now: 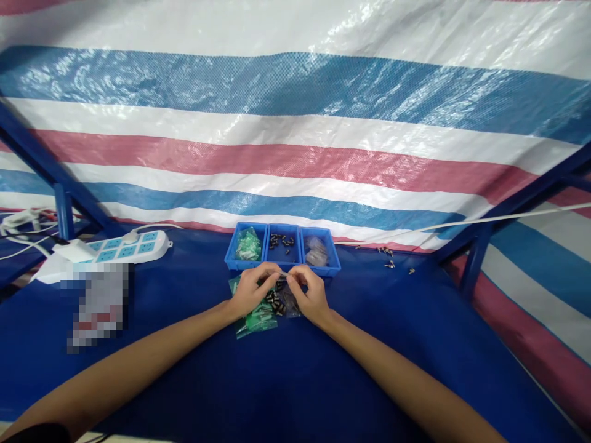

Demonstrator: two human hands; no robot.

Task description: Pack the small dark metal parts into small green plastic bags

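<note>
My left hand (255,288) and my right hand (310,293) meet just in front of the blue bins. The fingertips of both pinch a small item between them, too small to name. Beneath my left hand lies a green plastic bag (256,321) with small metal parts. Several dark metal fittings (276,303) are on the blue table between the hands. A clear bag (290,306) lies beside them, partly under my right hand.
Three joined blue bins (282,264) hold green bags, dark fittings and clear bags. A white power strip (133,247) with cables sits at left, near a blurred grey item (104,301). Loose metal parts (389,264) lie at back right. Blue frame bars (496,215) flank the striped sheet (286,160).
</note>
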